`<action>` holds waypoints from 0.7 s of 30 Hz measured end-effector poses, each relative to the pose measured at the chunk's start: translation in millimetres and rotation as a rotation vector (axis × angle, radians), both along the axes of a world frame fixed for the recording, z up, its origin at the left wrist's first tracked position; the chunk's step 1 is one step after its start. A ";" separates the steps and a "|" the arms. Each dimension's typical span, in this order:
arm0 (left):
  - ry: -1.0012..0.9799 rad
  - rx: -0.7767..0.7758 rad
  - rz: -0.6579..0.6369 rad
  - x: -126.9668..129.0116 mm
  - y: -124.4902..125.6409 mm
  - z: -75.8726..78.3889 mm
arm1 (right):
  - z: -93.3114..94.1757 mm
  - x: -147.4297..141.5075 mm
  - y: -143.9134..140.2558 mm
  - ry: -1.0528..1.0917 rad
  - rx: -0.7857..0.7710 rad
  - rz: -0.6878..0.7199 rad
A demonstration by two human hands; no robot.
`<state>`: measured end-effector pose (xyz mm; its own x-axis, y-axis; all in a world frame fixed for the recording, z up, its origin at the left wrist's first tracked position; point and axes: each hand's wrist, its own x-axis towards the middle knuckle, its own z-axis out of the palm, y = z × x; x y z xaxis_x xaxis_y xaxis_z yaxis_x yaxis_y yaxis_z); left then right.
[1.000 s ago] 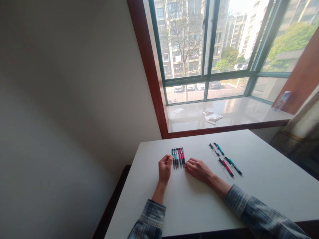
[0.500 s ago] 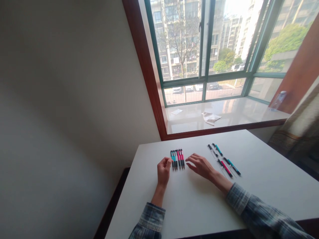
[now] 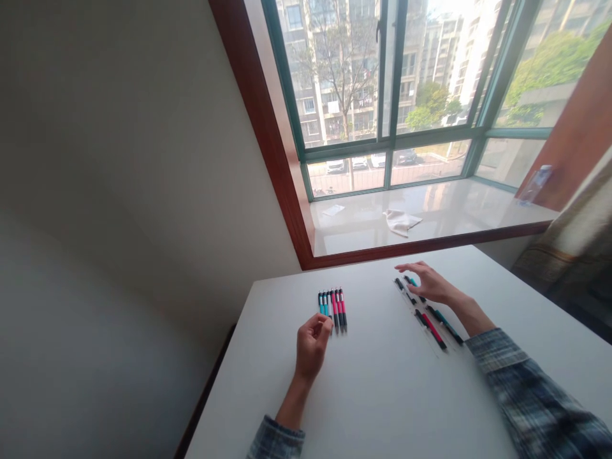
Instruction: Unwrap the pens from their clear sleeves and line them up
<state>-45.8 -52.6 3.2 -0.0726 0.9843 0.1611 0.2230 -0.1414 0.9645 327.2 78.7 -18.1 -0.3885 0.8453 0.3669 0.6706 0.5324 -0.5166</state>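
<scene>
Slim blue and pink plastic pens (image 3: 339, 311), left hand (image 3: 312, 345) curled at near end, grip unclear, teal-and-pink pen parts (image 3: 434, 330), right hand (image 3: 430, 284) at far end, fingers apart

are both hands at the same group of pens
No, the left hand is at the left row, the right hand at the right group.

L hand (image 3: 312, 344) loosely curled, R hand (image 3: 430, 284) extended fwd & spread.

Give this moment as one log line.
left hand: curled, at pen row | right hand: grip open, near pen parts | surface: white table
</scene>
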 end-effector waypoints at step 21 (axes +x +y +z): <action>0.118 0.058 -0.005 27.7 18.4 6.9 | 18.7 -43.9 -14.1 0.096 0.232 -0.066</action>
